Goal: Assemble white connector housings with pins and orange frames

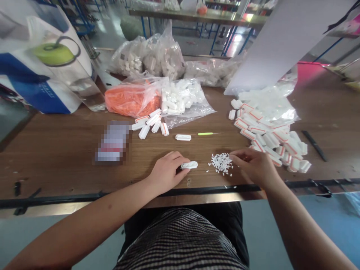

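Between the thumb and fingers of my left hand is a white plastic connector housing, its row of holes facing up. My right hand is at the right edge of a pile of tiny white plastic pieces. Its thumb and index finger are pinched together at the pile; whether a piece is between them is too small to make out. Another white housing lies just beyond my left hand. Beside that one is a thin pick with a yellow-green handle.
Several white housings lie at left near bags of orange parts and white parts. At right is a heap of housings with orange strips, beside a black pen-like tool. A blurred-out rectangular item lies at left.
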`<state>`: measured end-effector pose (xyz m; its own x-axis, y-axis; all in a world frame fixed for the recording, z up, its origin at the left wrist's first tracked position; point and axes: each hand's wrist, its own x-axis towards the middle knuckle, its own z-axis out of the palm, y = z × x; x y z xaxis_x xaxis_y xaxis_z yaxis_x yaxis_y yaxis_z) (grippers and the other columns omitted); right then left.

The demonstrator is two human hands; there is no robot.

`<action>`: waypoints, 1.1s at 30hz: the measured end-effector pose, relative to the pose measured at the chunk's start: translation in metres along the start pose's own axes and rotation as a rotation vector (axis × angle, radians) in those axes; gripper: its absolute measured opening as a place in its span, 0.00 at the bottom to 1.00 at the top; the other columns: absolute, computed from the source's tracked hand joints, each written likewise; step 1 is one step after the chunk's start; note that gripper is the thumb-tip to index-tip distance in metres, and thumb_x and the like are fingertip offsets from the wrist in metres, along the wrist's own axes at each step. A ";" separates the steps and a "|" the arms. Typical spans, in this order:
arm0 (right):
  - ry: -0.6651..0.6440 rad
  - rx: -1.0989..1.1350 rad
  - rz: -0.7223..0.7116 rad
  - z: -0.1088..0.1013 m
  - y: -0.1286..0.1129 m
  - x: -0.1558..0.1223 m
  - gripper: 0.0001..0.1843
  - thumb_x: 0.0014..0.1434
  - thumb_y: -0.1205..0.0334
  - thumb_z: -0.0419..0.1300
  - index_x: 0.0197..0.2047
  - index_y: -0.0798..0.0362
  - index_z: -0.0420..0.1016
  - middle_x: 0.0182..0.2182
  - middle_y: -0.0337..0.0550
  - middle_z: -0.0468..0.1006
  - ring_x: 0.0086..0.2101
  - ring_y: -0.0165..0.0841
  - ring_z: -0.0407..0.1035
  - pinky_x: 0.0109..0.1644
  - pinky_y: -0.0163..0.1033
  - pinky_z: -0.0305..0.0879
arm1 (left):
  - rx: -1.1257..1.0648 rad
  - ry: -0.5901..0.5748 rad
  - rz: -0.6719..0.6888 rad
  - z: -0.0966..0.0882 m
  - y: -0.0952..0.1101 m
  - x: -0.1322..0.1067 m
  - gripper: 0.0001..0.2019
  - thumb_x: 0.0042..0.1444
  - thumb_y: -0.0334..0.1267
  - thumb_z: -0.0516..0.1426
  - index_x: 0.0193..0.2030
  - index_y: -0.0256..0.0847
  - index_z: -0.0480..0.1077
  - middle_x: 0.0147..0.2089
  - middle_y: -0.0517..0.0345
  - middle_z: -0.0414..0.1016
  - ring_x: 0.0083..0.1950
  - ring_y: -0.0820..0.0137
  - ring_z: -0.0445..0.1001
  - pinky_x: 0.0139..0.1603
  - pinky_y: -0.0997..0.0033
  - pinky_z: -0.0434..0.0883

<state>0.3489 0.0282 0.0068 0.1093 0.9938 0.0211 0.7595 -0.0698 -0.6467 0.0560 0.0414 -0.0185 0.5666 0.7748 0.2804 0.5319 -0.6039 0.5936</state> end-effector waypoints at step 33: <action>-0.071 -0.211 -0.695 0.049 -0.070 -0.011 0.10 0.61 0.66 0.57 0.33 0.52 0.79 0.25 0.40 0.79 0.29 0.33 0.70 0.39 0.42 0.57 | -0.034 -0.003 -0.022 0.002 0.000 -0.002 0.08 0.62 0.37 0.58 0.46 0.41 0.74 0.41 0.55 0.75 0.43 0.65 0.73 0.46 0.61 0.73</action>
<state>0.2632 0.0268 0.0143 -0.4798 0.8173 0.3190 0.7466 0.5713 -0.3408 0.0563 0.0390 -0.0205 0.5573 0.7871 0.2645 0.5227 -0.5800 0.6248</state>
